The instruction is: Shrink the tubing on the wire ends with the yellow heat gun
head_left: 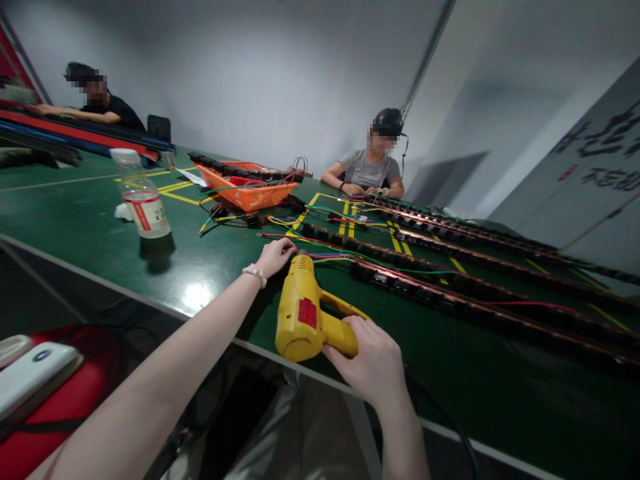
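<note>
My right hand (375,357) is wrapped around the handle of a yellow heat gun (299,310) with a red label. The gun's nozzle points away from me, close to the fingertips of my left hand (276,258). Those fingers are pinched together at the ends of several thin coloured wires (330,257), partly hidden behind the nozzle. To the right, the wires lead into a long dark bar with copper strips (390,279) lying on the table. A beaded bracelet is on my left wrist.
Several similar bars (450,243) lie along the green table (100,227). An orange basket (250,196) holds more parts, and a plastic bottle (147,207) stands at left. Two people sit across the table. A red stool (90,380) carries white devices. A black cable (445,407) trails at lower right.
</note>
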A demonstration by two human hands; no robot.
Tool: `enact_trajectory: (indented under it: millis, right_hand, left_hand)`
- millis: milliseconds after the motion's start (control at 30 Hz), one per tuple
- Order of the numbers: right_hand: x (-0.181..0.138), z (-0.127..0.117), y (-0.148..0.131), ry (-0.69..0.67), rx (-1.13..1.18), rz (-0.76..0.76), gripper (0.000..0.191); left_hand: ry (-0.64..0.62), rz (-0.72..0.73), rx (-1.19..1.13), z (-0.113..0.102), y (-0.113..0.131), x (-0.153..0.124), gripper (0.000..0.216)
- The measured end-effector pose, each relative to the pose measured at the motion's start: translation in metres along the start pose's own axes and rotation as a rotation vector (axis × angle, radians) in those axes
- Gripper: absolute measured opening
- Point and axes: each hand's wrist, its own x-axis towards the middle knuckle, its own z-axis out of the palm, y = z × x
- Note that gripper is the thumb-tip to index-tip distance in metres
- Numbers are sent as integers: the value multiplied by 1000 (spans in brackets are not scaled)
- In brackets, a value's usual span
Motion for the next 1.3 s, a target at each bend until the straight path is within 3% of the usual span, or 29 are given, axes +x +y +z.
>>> enact_trajectory:
  millis: [367,633,833,1067,1300]
  right_hand:
    - [-12,-13,24,1,-136,89,33]
    - [-25,-14,39,74,-219,101,37]
    - [-27,-13,37,72,-260,77,38]
    - [-23,-8,25,117,-296,47,39]
    - [-17,1,8,105,-255,26,36]
  left_hand:
    - [-12,52,8,1,0,-1,20]
    - [-29,-44,72,-3,10,-4,15]
    - [-31,-57,129,2,8,-2,22]
    - [14,-248,202,-5,5,0,23]
    - [42,-315,144,-6,-2,4,20]
